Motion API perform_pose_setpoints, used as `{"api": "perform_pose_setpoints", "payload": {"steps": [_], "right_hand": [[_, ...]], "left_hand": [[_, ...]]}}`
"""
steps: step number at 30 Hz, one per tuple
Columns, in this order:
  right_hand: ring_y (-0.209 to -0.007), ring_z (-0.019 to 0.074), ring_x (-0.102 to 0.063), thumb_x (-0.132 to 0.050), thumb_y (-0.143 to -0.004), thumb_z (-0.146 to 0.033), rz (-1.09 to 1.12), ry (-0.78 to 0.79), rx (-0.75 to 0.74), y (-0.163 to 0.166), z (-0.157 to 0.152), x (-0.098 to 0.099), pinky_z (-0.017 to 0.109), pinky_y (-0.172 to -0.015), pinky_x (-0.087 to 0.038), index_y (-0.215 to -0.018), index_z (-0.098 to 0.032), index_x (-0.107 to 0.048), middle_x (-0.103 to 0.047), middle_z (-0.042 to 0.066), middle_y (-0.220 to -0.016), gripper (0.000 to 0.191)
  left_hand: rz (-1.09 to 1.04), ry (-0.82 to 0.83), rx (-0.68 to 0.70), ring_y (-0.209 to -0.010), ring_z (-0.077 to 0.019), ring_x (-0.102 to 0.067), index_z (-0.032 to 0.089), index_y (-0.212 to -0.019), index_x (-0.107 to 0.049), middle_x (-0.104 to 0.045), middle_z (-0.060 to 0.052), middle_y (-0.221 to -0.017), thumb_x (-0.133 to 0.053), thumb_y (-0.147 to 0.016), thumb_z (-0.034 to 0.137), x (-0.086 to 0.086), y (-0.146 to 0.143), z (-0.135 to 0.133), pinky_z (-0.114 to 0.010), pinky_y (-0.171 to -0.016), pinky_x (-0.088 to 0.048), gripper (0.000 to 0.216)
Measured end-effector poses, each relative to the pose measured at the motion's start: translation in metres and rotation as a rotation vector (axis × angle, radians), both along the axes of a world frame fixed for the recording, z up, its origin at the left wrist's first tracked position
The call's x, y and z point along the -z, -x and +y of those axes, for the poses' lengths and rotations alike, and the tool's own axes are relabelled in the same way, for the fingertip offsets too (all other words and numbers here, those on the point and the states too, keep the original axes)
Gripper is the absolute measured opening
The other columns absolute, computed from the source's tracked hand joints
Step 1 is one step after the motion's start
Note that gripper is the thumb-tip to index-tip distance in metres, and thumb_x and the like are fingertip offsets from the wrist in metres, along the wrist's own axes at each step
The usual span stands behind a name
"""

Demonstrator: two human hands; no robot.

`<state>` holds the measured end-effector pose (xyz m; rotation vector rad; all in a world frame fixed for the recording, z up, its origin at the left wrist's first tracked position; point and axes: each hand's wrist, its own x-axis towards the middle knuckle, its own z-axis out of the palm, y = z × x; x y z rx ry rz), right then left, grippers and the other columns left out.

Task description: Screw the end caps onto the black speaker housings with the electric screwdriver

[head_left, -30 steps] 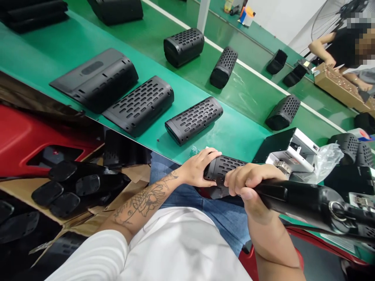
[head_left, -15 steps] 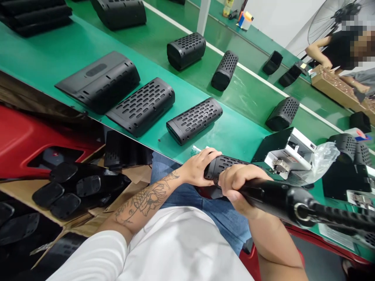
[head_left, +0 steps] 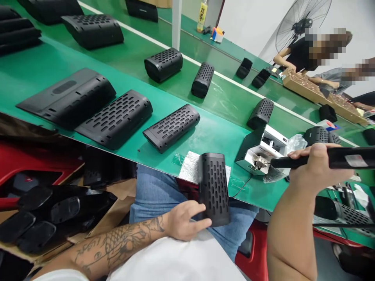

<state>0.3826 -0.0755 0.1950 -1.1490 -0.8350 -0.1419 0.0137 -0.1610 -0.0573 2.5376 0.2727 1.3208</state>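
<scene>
Black casing (head_left: 215,191) is at the edge of the green table (head_left: 219,132); the left hand (head_left: 183,220) is at its lower end, fingers parted, grip unclear. The right hand (head_left: 313,171) clasps a screwdriver (head_left: 340,157), tip at a white-fronted box (head_left: 254,146). A fan (head_left: 303,25) is near a white wall (head_left: 246,23).

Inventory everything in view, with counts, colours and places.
Worktable: one, green, centre.
Front casing: one, black, over worktable edge.
Other casings: several, black, worktable and beyond.
Machine: one, black and white, right.
Shiny sheet: apparently one, silver, beneath front casing.
Bag: one, clear, beside machine.
Tool: one, black, right.
Bottle: one, yellow, background.
Fan: one, dark, upper right.
Cardboard boxes: several, brown, lower left, upper right.
Stools: apparently two, red, below worktable.
Co-workers: at least two, black/grey clothes, upper right.
Left hand: one, bare, at front casing.
Right hand: one, bare, holding tool.
</scene>
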Motion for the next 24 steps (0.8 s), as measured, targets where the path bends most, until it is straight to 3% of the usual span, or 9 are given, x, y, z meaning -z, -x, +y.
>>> {"api": "perform_pose_setpoints", "payload": {"steps": [2, 5, 8, 11, 13, 15, 17, 21, 24], "right_hand": [[-0.043, 0.0180, -0.062, -0.094, -0.080, -0.030, 0.032, 0.017, -0.030, -0.020, 0.002, 0.011, 0.034, -0.046, -0.055, -0.082, -0.025, -0.067, -0.064, -0.004, -0.055, 0.027], [-0.042, 0.0165, -0.059, -0.096, -0.077, -0.031, 0.040, 0.006, -0.065, -0.023, -0.004, 0.019, 0.034, -0.046, -0.055, -0.081, -0.027, -0.065, -0.063, -0.005, -0.054, 0.032], [-0.041, 0.0151, -0.058, -0.094, -0.076, -0.032, 0.035, -0.009, -0.082, -0.014, -0.012, 0.015, 0.033, -0.047, -0.057, -0.079, -0.028, -0.064, -0.064, -0.007, -0.053, 0.031], [-0.043, 0.0143, -0.059, -0.093, -0.080, -0.035, 0.017, -0.019, -0.114, -0.010, -0.014, 0.014, 0.033, -0.049, -0.060, -0.079, -0.026, -0.064, -0.065, -0.007, -0.055, 0.030], [-0.043, 0.0142, -0.060, -0.094, -0.082, -0.039, 0.018, -0.013, -0.129, -0.013, -0.010, 0.020, 0.033, -0.049, -0.060, -0.082, -0.025, -0.065, -0.066, -0.007, -0.057, 0.032], [-0.042, 0.0152, -0.060, -0.098, -0.081, -0.043, 0.032, 0.030, -0.149, -0.018, -0.005, 0.030, 0.033, -0.046, -0.059, -0.083, -0.025, -0.066, -0.065, -0.007, -0.056, 0.036], [-0.042, 0.0160, -0.060, -0.101, -0.081, -0.047, 0.044, 0.087, -0.183, -0.022, -0.003, 0.040, 0.034, -0.046, -0.060, -0.083, -0.026, -0.066, -0.065, -0.007, -0.055, 0.041], [-0.046, 0.0157, -0.064, -0.101, -0.086, -0.049, 0.058, 0.141, -0.228, -0.018, -0.009, 0.049, 0.034, -0.052, -0.064, -0.087, -0.025, -0.069, -0.068, -0.008, -0.061, 0.040], [-0.046, 0.0161, -0.064, -0.101, -0.084, -0.041, 0.070, 0.121, -0.252, -0.008, -0.022, 0.041, 0.034, -0.051, -0.064, -0.084, -0.024, -0.070, -0.067, -0.008, -0.060, 0.035]], "left_hand": [[0.089, -0.165, 0.148, -0.106, -0.0242, -0.083, 0.038, -0.135, -0.084, -0.083, -0.008, -0.141, -0.094, -0.092, 0.030, -0.017, -0.020, 0.007, -0.037, -0.089, -0.079, 0.044], [0.176, -0.356, 0.171, -0.133, -0.0225, -0.080, 0.038, -0.137, -0.085, -0.080, -0.004, -0.161, -0.083, -0.110, 0.032, -0.059, -0.053, 0.025, -0.034, -0.112, -0.072, 0.028], [0.359, -0.221, 0.002, -0.152, -0.0328, -0.073, 0.032, -0.163, -0.072, -0.072, -0.013, -0.173, -0.089, -0.107, 0.033, -0.108, -0.078, 0.051, -0.050, -0.129, -0.060, 0.059], [0.726, -0.029, -0.082, -0.140, -0.0457, -0.074, 0.019, -0.179, -0.056, -0.076, -0.027, -0.158, -0.109, -0.086, 0.050, -0.150, -0.091, 0.080, -0.058, -0.120, -0.056, 0.112], [0.903, -0.015, -0.040, -0.129, -0.0450, -0.075, 0.014, -0.181, -0.052, -0.077, -0.027, -0.147, -0.113, -0.078, 0.061, -0.168, -0.095, 0.094, -0.054, -0.113, -0.055, 0.129], [0.964, -0.046, -0.032, -0.126, -0.0419, -0.073, 0.011, -0.179, -0.054, -0.077, -0.026, -0.142, -0.112, -0.080, 0.062, -0.174, -0.097, 0.100, -0.050, -0.110, -0.053, 0.126], [0.942, -0.080, -0.088, -0.129, -0.0416, -0.072, 0.007, -0.176, -0.057, -0.076, -0.027, -0.143, -0.106, -0.090, 0.057, -0.168, -0.096, 0.098, -0.048, -0.110, -0.052, 0.112], [0.782, -0.223, -0.308, -0.131, -0.0366, -0.074, 0.013, -0.171, -0.065, -0.080, -0.023, -0.145, -0.079, -0.111, 0.025, -0.138, -0.092, 0.091, -0.046, -0.110, -0.051, 0.062], [0.680, -0.318, -0.428, -0.127, -0.0326, -0.077, 0.019, -0.167, -0.070, -0.083, -0.019, -0.140, -0.066, -0.114, 0.010, -0.119, -0.089, 0.094, -0.044, -0.110, -0.052, 0.055]]}}
